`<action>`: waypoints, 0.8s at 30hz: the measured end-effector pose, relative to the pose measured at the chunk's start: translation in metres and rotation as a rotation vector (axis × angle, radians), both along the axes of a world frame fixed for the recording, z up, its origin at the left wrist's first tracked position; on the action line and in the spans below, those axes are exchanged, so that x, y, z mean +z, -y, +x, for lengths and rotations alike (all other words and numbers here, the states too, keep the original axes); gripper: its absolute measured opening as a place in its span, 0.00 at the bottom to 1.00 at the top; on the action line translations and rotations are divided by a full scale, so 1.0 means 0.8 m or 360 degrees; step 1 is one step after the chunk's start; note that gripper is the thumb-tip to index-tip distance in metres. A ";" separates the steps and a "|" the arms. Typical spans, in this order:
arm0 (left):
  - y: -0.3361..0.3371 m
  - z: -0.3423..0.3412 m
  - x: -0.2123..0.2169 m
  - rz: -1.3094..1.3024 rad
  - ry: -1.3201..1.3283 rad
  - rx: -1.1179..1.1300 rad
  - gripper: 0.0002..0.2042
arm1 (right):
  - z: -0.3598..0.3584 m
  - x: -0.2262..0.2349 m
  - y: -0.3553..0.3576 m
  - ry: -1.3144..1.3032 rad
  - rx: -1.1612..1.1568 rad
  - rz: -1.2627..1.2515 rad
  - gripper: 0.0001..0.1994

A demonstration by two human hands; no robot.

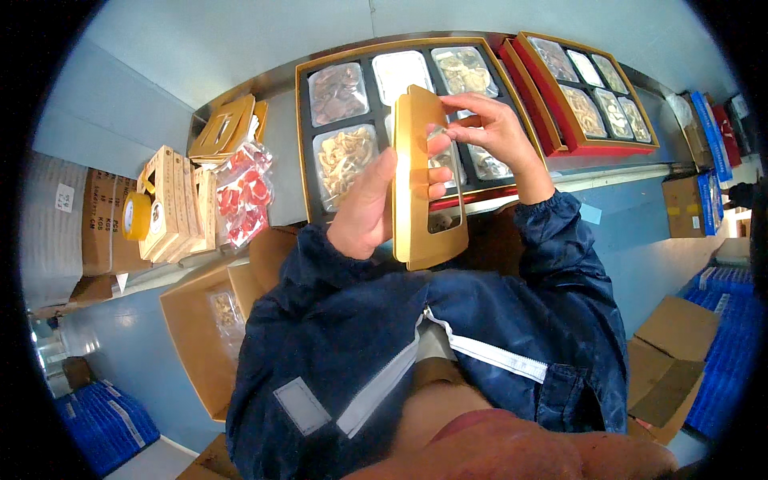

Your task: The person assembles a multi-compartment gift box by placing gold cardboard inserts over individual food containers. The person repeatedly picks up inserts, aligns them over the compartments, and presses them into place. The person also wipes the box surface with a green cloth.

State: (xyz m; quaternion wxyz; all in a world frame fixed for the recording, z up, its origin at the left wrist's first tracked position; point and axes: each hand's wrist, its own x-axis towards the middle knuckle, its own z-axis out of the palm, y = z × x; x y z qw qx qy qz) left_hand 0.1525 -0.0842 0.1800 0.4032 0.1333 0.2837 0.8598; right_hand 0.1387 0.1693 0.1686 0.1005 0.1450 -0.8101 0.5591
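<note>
A flat gold cardboard box with a cut-out window point(413, 180) stands on edge in front of my chest. My left hand point(362, 210) grips it from the left, and its fingertips show at the window opening. My right hand point(494, 132) is at the upper right of the box, its thumb and fingers pinched near the window edge. A small piece seems to be between them, too small to make out. Behind my hands lies a large gold-rimmed gift box point(302, 104) with a dark insert. It holds several clear-lidded trays of dried food, among them pale mushroom-like slices point(344, 156).
A second, red-sided gift box point(608, 148) lies to the right. At left are stacked gold cards point(224, 128), tan printed boxes point(168, 204), yellow tape point(137, 216) and red-and-clear packets point(244, 196). Open cartons point(196, 320) and blue stacks point(108, 424) stand below the bench.
</note>
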 end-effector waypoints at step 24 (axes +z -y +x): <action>-0.028 -0.021 -0.026 -0.0975 -0.1096 0.0635 0.15 | 0.026 0.045 -0.033 -0.0300 -0.0116 0.0590 0.22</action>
